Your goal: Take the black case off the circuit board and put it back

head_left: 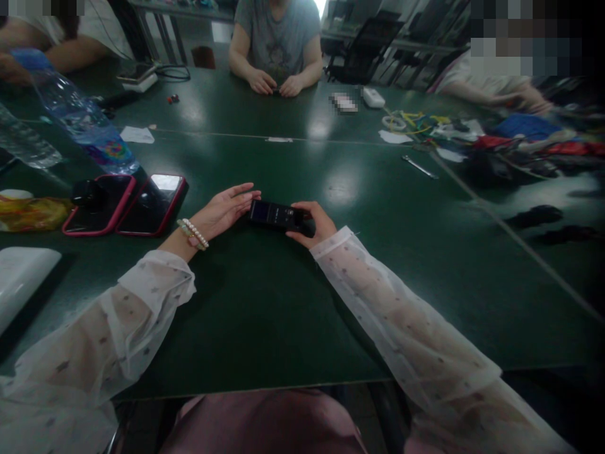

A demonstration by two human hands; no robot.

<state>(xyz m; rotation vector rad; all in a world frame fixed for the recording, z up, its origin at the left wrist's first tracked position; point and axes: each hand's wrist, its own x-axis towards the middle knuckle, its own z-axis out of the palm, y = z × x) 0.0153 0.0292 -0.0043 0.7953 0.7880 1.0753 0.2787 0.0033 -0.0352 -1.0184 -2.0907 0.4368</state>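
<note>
Lying crosswise between two bare hands, one black handheld device, its small screen toward the left end, its long axis running left to right with the right end angled slightly nearer the wearer; whether it rests fully on the green table or is slightly raised, cannot tell. Right hand: the nearer of the two, closed about the device's right end, thumb on the near edge, fingers on the far edge. Left hand: open, fingers extended, fingertips at the device's left end; contact there uncertain, no grip seen; beaded bracelets at the wrist. To the left: two phones in pinkish-red cases, one nearer the left hand, the other beyond it with a small black object on top; a clear bottle with a blue cap, behind them. To the far right: a wrench; tangled cables. Across the table: a seated person, hands together near the edge.
</note>
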